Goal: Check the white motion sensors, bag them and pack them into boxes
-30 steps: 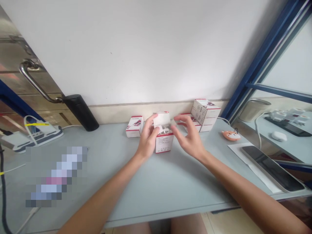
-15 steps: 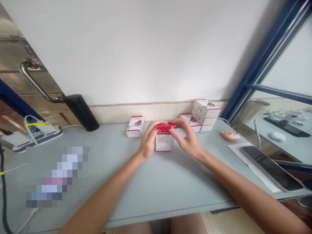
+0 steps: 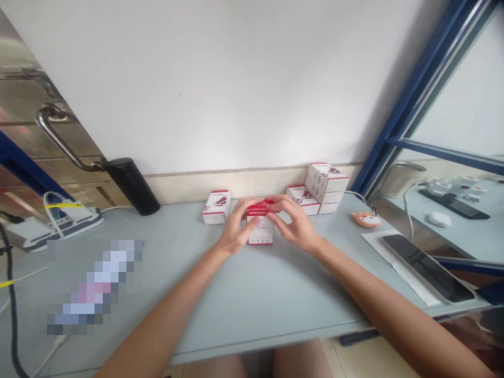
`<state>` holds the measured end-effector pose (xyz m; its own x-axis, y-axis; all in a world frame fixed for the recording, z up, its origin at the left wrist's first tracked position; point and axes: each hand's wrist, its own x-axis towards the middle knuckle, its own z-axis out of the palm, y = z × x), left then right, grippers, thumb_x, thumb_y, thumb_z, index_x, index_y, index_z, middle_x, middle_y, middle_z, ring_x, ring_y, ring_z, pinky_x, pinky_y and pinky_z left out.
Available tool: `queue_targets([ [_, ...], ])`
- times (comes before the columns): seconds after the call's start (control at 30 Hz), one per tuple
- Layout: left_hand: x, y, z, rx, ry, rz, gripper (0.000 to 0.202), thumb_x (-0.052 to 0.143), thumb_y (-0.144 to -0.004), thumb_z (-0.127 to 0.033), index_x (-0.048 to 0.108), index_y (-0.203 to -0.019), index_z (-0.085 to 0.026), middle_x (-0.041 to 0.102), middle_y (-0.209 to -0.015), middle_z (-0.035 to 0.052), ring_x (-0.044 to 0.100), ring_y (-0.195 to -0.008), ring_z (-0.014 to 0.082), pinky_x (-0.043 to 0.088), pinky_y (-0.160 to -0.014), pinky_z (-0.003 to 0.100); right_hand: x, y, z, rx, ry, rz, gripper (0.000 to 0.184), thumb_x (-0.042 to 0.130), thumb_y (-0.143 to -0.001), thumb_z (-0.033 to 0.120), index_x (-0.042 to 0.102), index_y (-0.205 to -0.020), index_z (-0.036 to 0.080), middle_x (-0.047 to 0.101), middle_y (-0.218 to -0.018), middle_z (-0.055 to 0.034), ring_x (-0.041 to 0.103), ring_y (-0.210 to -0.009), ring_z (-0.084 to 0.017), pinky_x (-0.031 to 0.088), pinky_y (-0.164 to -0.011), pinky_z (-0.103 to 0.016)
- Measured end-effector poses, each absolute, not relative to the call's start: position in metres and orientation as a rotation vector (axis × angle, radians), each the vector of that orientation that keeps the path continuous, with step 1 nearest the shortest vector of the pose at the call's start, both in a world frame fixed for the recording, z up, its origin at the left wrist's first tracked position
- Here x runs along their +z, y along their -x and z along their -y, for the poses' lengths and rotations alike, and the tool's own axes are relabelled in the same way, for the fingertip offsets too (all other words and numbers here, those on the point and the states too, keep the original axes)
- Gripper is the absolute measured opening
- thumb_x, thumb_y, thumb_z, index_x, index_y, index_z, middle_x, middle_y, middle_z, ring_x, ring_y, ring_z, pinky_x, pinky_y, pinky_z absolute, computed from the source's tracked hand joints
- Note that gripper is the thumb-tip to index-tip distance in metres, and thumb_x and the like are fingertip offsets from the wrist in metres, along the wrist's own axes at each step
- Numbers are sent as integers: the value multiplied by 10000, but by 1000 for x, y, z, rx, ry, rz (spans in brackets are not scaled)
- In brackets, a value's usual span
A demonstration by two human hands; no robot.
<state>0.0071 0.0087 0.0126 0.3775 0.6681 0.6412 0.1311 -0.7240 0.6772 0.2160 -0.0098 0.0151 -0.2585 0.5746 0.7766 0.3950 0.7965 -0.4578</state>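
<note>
A gray desk [image 3: 252, 304] runs along a plain white wall [image 3: 216, 84]. At its left end sits a white power strip [image 3: 84, 221] with cords, and nearer the front a pixelated patch [image 3: 94, 289] hides whatever lies there. A metal door handle [image 3: 63, 146] shows behind, with a black cylinder [image 3: 132, 186] leaning in front of it. Next comes a white-and-red carton [image 3: 216, 207], apart from the others.

The left hand [image 3: 235, 229] curls around the left side of the red-topped DETECTOR box [image 3: 260, 233], which stands upright mid-desk; its fingers bend over the top edge and its thumb lies against the front. A second ago the lid was up and white contents showed; now the red top is folded down and the contents are covered, so the box looks closed or nearly so. Whether the front tab is fully tucked, I cannot tell.

The right hand [image 3: 296, 223] arches over the other side, fingertips on the lid and thumb at the front upper corner, clamped across that edge with a gap behind the tips.

Beyond it are a lower carton [image 3: 303, 198] and stacked cartons [image 3: 326, 184], an orange animal-face case [image 3: 367, 218], then a phone [image 3: 427, 269] on white paper [image 3: 394, 262].
</note>
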Motion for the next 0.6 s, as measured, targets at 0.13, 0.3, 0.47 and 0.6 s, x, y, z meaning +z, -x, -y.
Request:
queue_targets([
  [0.13, 10, -10, -12, 1398, -2124, -831, 369, 581, -1029, -447, 631, -1322, -229, 670, -1337, 120, 625, -1273, 263, 506, -1091, 427, 14, -214, 5, 135, 767, 1879, 123, 561, -1057, 316, 666, -1109, 277, 697, -1267, -79, 705, -1115, -217, 590, -970, -411],
  [0.3, 9, -12, -12, 1411, -2077, -917, 389, 543, -1041, -470, 644, -1329, -229, 705, -1343, 116, 673, -1236, 255, 541, -1048, 396, 4, -210, 9, 310, 868, 1872, 403, 578, -1043, 357, 529, -1440, 301, 536, -1543, -125, 648, -1272, -243, 589, -987, -420],
  [0.47, 3, -5, -25, 1550, -1953, -1150, 416, 484, -1057, -487, 617, -1306, -182, 703, -1335, 149, 689, -1202, 252, 575, -970, 366, -20, -209, 4, 776, 991, 1912, 983, 707, -950, 405, 51, -1669, 264, 565, -1497, -205, 724, -1087, -240, 599, -962, -486],
  [0.6, 3, 4, -34, 1580, -1917, -1286, 426, 425, -1069, -489, 600, -1291, -171, 704, -1304, 162, 695, -1176, 256, 580, -960, 375, -24, -206, -1, 902, 1001, 1825, 800, 726, -927, 431, 312, -1584, 240, 728, -1207, -107, 734, -971, -212, 609, -928, -448],
])
